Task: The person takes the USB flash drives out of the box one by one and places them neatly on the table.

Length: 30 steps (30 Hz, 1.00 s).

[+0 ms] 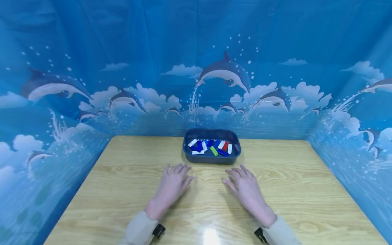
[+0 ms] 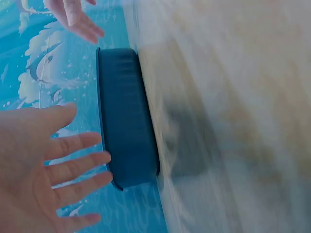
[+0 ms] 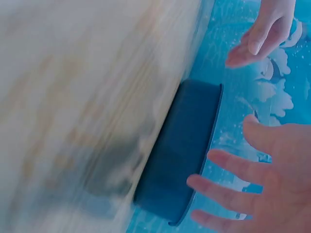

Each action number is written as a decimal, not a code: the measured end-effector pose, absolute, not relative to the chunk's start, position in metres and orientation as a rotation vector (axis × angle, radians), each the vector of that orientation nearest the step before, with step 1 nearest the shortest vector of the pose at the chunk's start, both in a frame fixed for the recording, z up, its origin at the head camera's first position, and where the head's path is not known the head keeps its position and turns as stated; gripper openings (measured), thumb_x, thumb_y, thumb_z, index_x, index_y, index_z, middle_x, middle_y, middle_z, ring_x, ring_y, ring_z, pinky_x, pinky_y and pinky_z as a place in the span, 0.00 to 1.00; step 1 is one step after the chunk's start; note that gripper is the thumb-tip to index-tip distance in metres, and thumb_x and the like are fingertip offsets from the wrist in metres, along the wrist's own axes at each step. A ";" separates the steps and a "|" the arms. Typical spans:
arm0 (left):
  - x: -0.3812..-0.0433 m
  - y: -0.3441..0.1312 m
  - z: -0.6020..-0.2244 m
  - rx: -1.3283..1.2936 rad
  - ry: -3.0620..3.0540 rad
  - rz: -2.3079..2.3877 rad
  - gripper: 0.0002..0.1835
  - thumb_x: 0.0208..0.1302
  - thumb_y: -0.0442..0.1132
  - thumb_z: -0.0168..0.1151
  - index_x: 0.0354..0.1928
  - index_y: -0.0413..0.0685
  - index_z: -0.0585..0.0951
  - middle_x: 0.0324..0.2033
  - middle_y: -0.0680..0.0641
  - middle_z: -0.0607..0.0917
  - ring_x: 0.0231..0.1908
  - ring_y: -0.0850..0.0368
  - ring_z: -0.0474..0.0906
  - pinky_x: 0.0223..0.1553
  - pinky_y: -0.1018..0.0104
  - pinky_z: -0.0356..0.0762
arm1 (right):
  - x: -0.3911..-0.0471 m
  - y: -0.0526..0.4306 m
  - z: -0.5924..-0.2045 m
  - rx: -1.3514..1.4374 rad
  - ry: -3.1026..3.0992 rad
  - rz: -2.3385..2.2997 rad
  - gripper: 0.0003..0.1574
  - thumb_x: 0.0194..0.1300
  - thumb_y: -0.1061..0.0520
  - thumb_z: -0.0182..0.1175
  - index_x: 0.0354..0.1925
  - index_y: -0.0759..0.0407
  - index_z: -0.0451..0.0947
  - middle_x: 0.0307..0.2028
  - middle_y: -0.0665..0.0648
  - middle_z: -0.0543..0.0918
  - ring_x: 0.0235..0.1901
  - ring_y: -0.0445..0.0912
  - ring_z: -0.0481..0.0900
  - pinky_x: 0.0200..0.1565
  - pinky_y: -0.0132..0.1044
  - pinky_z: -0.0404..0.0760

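A dark blue plastic bin (image 1: 211, 160) stands at the back of the wooden table. Inside it lie several small stick-shaped pieces that look like USB drives: white ones (image 1: 197, 152), blue ones (image 1: 222, 152), a green one (image 1: 214, 150) and a red one (image 1: 225, 146). My left hand (image 1: 173, 183) hovers in front of the bin's left side, fingers spread and holding nothing. Opposite it, my right hand (image 1: 246, 189) is held in front of the right side, likewise spread and bare. In both wrist views the fingers overlap the bin (image 2: 124, 116) (image 3: 180, 145); its contents are hidden there.
The pale wooden table (image 1: 306, 197) reaches back to a blue curtain (image 1: 171, 44) printed with dolphins and clouds, which also hangs along both sides. A bright light reflection shows near the front edge. Dark straps (image 1: 158, 231) sit on both sleeves.
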State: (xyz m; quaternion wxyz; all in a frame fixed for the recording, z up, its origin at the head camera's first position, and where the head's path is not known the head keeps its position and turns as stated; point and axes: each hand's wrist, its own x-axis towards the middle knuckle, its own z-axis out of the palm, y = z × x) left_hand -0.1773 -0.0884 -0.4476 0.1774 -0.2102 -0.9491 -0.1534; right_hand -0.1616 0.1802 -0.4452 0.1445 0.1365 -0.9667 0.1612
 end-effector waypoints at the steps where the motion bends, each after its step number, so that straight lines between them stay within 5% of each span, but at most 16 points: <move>1: -0.180 -0.090 -0.447 -0.610 -2.648 -0.455 0.18 0.68 0.48 0.66 0.53 0.45 0.84 0.51 0.42 0.87 0.54 0.43 0.83 0.62 0.36 0.71 | -0.164 0.182 -0.444 0.390 -2.773 0.488 0.24 0.68 0.44 0.66 0.56 0.57 0.83 0.56 0.64 0.83 0.63 0.68 0.72 0.60 0.69 0.71; 6: -0.195 -0.094 -0.442 -0.582 -2.552 -0.528 0.06 0.66 0.40 0.68 0.39 0.46 0.87 0.32 0.47 0.90 0.30 0.54 0.87 0.35 0.59 0.86 | -0.179 0.193 -0.436 0.304 -2.730 0.595 0.10 0.70 0.50 0.66 0.38 0.55 0.86 0.33 0.53 0.87 0.35 0.52 0.84 0.38 0.49 0.83; 8: -0.201 -0.095 -0.438 -0.521 -2.565 -0.557 0.05 0.67 0.40 0.67 0.37 0.46 0.87 0.28 0.48 0.89 0.25 0.56 0.84 0.27 0.65 0.82 | -0.188 0.197 -0.433 0.255 -2.714 0.633 0.13 0.71 0.50 0.63 0.32 0.55 0.85 0.24 0.49 0.83 0.23 0.46 0.78 0.26 0.41 0.77; 11: -0.212 -0.095 -0.434 -0.433 -2.584 -0.602 0.07 0.70 0.40 0.64 0.38 0.45 0.86 0.26 0.49 0.88 0.22 0.59 0.81 0.22 0.69 0.78 | -0.204 0.204 -0.430 0.178 -2.673 0.665 0.16 0.73 0.49 0.62 0.29 0.55 0.82 0.20 0.50 0.79 0.17 0.42 0.70 0.21 0.36 0.69; 16: -0.227 -0.094 -0.435 -0.312 -2.590 -0.728 0.09 0.71 0.40 0.63 0.46 0.42 0.84 0.37 0.45 0.89 0.30 0.54 0.85 0.25 0.66 0.81 | -0.228 0.212 -0.433 0.078 -2.675 0.763 0.16 0.73 0.49 0.61 0.47 0.62 0.80 0.38 0.60 0.85 0.31 0.52 0.82 0.33 0.46 0.80; 19: -0.236 -0.092 -0.438 -0.255 -2.620 -0.794 0.19 0.72 0.44 0.62 0.56 0.39 0.80 0.49 0.39 0.86 0.43 0.44 0.86 0.39 0.54 0.85 | -0.239 0.214 -0.438 0.026 -2.747 0.838 0.27 0.75 0.49 0.58 0.62 0.66 0.73 0.55 0.68 0.79 0.48 0.61 0.82 0.49 0.57 0.79; 22: -0.244 -0.088 -0.442 -0.206 -2.684 -0.885 0.28 0.74 0.48 0.59 0.67 0.36 0.72 0.60 0.34 0.80 0.58 0.38 0.79 0.58 0.45 0.78 | -0.250 0.215 -0.443 -0.031 -2.817 0.918 0.34 0.77 0.50 0.55 0.71 0.67 0.63 0.67 0.72 0.69 0.59 0.65 0.77 0.59 0.61 0.74; 30: -0.260 -0.079 -0.450 -0.144 -2.764 -1.045 0.33 0.78 0.47 0.53 0.74 0.34 0.61 0.68 0.31 0.71 0.66 0.35 0.70 0.68 0.43 0.67 | -0.267 0.214 -0.453 -0.049 -2.836 1.088 0.39 0.78 0.51 0.54 0.75 0.69 0.55 0.71 0.72 0.64 0.61 0.64 0.77 0.60 0.55 0.76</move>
